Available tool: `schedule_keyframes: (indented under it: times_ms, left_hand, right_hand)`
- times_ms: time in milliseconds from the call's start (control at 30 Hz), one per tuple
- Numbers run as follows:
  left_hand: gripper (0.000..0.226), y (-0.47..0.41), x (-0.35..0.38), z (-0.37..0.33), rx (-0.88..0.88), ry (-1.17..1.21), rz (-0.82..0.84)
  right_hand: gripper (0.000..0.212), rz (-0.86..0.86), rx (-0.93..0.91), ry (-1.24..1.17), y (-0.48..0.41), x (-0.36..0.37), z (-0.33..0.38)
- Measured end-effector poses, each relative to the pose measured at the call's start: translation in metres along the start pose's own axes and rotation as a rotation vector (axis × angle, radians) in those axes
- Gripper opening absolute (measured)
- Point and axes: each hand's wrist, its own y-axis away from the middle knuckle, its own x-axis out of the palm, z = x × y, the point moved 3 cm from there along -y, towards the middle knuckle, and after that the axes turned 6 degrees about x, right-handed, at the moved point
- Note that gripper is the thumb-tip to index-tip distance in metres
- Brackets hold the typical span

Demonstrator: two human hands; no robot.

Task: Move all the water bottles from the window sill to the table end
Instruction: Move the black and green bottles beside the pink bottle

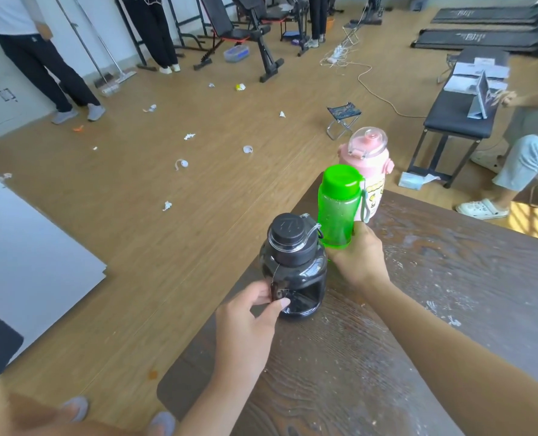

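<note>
On the dark wood-grain table [418,294], near its end, the left hand [245,322] pinches the squat black plastic jug's [294,269] strap; the right hand [360,256] apparently grips the translucent green bottle [338,206], just beside the pink lidded bottle [366,158]

Three bottles [340,206] crowding the table [450,278] corner; bare tabletop to the right

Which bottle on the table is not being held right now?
The pink bottle, farthest at the table's corner. The left hand holds the black jug; the right hand holds the green bottle.
</note>
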Motion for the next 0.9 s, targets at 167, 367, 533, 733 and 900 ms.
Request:
schedule_keyframes:
  times_ms: [167,367,533,733,900]
  left_hand:
    - [0.014,0.007,0.002,-0.006,0.019,-0.010,0.000]
    - [0.013,0.016,0.009,-0.008,0.029,-0.035,0.014]
    - [0.035,0.032,0.012,-0.007,-0.031,0.076,-0.057]
    - [0.037,0.077,0.041,-0.014,-0.040,-0.060,-0.167]
    - [0.033,0.085,0.106,-0.049,0.120,-0.123,0.130]
  right_hand:
    - [0.066,0.020,0.002,0.013,0.000,0.001,-0.003]
    - [0.070,0.029,0.002,0.031,0.001,0.005,-0.006]
    - [0.073,0.069,0.023,0.020,0.009,-0.001,-0.012]
    - [0.079,0.083,0.060,-0.015,0.035,-0.039,-0.042]
    - [0.064,0.046,0.053,0.047,0.064,-0.106,-0.082]
